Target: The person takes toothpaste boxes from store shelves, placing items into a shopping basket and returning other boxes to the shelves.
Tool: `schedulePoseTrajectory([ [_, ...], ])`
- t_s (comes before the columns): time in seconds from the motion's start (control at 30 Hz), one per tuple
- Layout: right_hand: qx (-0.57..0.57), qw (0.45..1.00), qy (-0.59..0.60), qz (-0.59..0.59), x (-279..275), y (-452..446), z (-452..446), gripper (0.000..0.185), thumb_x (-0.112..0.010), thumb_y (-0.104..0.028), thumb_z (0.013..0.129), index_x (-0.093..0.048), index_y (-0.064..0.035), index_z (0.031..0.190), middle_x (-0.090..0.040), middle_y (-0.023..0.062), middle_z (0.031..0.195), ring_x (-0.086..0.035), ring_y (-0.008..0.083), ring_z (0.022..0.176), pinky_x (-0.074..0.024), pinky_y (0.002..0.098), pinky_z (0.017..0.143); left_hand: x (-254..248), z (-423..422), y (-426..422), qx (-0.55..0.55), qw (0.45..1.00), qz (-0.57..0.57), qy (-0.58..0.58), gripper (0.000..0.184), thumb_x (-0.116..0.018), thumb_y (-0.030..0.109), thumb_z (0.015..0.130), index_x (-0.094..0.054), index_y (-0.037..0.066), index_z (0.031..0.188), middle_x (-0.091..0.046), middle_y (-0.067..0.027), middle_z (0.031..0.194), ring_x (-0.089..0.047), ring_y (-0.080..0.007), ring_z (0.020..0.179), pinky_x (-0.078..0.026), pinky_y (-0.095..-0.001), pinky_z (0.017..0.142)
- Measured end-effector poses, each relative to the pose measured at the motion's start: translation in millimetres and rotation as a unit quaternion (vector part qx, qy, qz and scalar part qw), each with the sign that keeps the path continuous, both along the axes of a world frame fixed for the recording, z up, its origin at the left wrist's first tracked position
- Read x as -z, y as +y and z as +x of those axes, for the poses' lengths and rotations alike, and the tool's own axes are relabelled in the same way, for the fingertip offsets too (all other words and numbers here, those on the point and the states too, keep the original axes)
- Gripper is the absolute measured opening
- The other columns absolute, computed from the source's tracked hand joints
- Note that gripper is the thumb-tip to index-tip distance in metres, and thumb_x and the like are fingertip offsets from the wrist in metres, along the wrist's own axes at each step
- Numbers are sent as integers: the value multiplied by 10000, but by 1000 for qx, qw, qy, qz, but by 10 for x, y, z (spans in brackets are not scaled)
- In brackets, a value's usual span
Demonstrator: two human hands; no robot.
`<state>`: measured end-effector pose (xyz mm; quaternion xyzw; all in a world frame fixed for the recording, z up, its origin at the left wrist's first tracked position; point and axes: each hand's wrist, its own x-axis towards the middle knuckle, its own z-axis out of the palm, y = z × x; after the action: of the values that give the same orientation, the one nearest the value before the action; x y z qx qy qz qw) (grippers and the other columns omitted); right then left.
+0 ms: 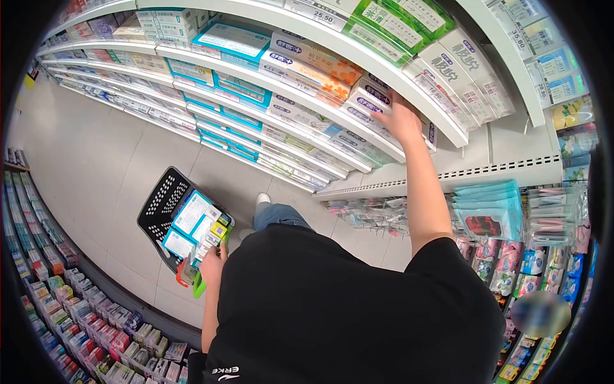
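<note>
My right hand reaches into a shelf at the upper right, on white toothpaste boxes with purple logos; its fingertips are partly hidden among the boxes, so its grip is unclear. Down at the left, my left hand is closed round the green handle of a black shopping basket. Inside the basket lie blue-and-white boxes and a yellow-marked pack. Beside my left hand is an orange-red piece at the basket's edge.
Curved white shelves of boxed toothpaste run across the top. Hanging packets are at the right. A low display of small packages lines the lower left. Grey floor tiles lie between them.
</note>
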<state>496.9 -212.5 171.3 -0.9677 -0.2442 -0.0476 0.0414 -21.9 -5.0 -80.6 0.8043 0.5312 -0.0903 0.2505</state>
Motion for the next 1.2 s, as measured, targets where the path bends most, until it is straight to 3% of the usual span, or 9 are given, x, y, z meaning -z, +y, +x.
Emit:
schedulePoseTrajectory([
  [0.13,-8,999,-34,29,-33,-65,-4,838,-843,-407,786,-473,-36,1441,-621,194,1342,-590,366,1244,-457,438,1069,-47,13,-4,-14,1000,-9,-7,500,-559,525,978,-745,62,944,-762,-153,931,-731,-364,885,-564,-473,794],
  [0.23,-140,978,-124,97,-41,-277,-14,743,-861,-319,785,-538,-33,1391,-644,196,1276,-617,371,1180,-484,439,1006,-73,28,-21,-21,1000,-11,-4,476,-581,508,970,-744,61,952,-766,-136,908,-736,-351,867,-566,-463,781],
  [0.33,-227,960,-84,140,-77,-333,-297,676,-865,-219,762,-601,-50,1361,-663,173,1180,-643,353,1078,-510,425,933,-106,27,23,-36,997,-54,-42,403,-636,438,954,-735,50,999,-760,-147,947,-725,-354,915,-556,-455,821],
  [0.5,-384,908,-45,161,-114,-9,-986,716,-872,-182,729,-620,-101,1395,-662,122,1089,-639,317,981,-521,396,887,-396,88,187,64,948,47,-309,383,-743,187,895,-644,15,1223,-651,-205,1227,-588,-387,1188,-461,-449,1021],
  [0.63,-480,857,69,172,44,462,-1632,714,-864,-223,743,-617,-111,1404,-650,109,1084,-630,310,1005,-516,402,894,-1391,524,248,129,879,41,-457,718,-666,373,946,-412,-18,1493,-494,-242,1472,-461,-395,1377,-335,-461,1156],
  [0.73,-536,813,128,188,172,786,-1981,723,-850,-247,762,-593,-103,1423,-641,104,1081,-628,309,1006,-514,413,895,-1752,897,175,133,779,-6,-612,868,-597,487,970,-264,-58,1558,-406,-267,1545,-393,-391,1445,-273,-469,1197],
  [0.83,-572,786,137,191,185,999,-2239,724,-837,-253,777,-577,-85,1431,-633,106,1080,-626,309,1000,-512,414,890,-1834,1029,162,178,790,-11,-586,907,-549,533,988,-206,-64,1579,-359,-263,1583,-361,-372,1477,-278,-465,1201],
  [1.03,-610,769,144,128,72,1174,-2396,760,-821,-272,798,-525,-49,1462,-617,124,1129,-622,308,1023,-509,412,900,-1888,861,63,52,823,-54,-564,596,-638,363,978,-472,-26,1398,-640,-173,1196,-606,-263,1151,-451,-389,1014],
  [1.2,-577,785,173,146,-328,1160,-2430,852,-833,-370,794,-478,-40,1495,-587,188,1347,-580,363,1215,-460,455,1045,-1796,704,38,-73,825,-19,-560,238,-611,201,978,-576,26,1135,-638,-95,1023,-592,-157,992,-465,-310,899],
])
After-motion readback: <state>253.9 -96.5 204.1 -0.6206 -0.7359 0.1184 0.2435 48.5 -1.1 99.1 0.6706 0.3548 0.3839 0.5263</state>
